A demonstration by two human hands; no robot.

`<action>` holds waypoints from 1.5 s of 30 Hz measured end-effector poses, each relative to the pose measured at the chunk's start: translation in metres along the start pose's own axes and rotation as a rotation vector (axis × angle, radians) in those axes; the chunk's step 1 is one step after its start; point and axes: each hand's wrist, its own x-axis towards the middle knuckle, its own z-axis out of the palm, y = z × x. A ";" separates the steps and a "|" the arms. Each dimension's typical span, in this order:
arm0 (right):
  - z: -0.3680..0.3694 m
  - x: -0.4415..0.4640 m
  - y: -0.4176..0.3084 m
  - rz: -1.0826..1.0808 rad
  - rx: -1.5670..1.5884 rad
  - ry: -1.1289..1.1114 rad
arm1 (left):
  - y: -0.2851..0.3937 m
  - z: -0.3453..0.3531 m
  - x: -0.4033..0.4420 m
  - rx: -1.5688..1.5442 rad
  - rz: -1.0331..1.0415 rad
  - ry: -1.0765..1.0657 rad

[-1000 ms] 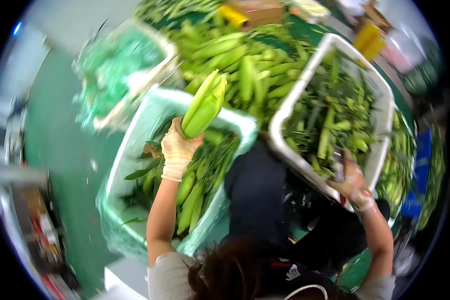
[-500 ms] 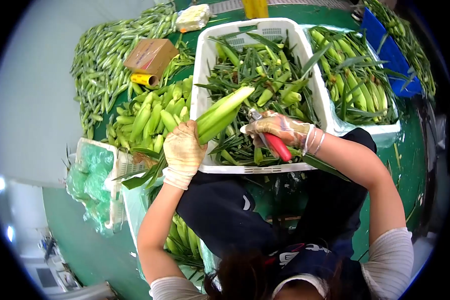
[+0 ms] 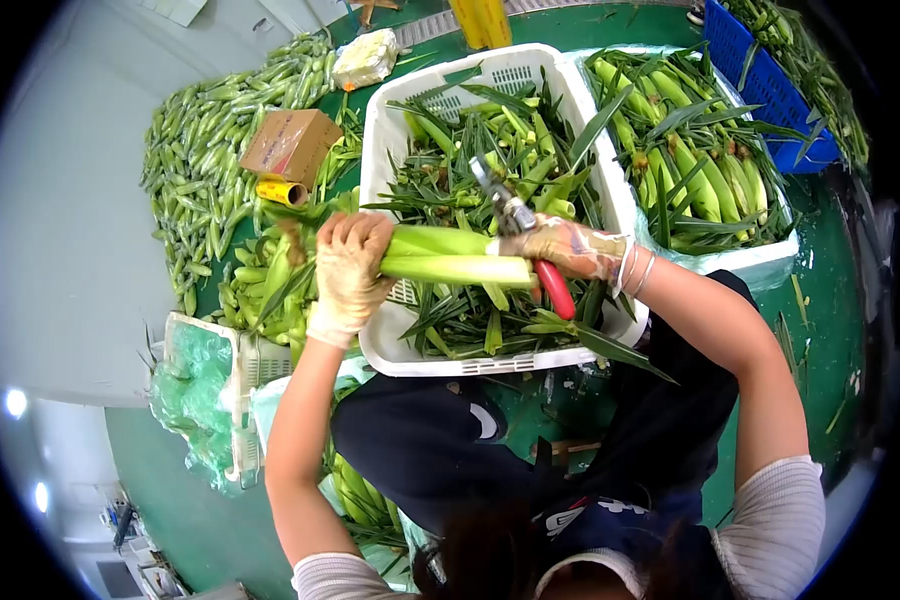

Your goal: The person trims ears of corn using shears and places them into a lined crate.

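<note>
Our left hand grips a green corn ear above the white crate. Our right hand grips red-handled clippers at the ear's right end.

Ahead and left of the left hand, a brown box sits just beside a yellow roll; farther ahead of that hand lies a pale packet. Left of the same hand and nearer the person, a small white crate holds green plastic. Far ahead and right of the right hand is a blue crate.
</note>
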 end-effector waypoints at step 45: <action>0.001 0.031 0.011 -0.081 -0.706 0.088 | 0.021 0.064 -0.014 -1.194 -0.802 -0.046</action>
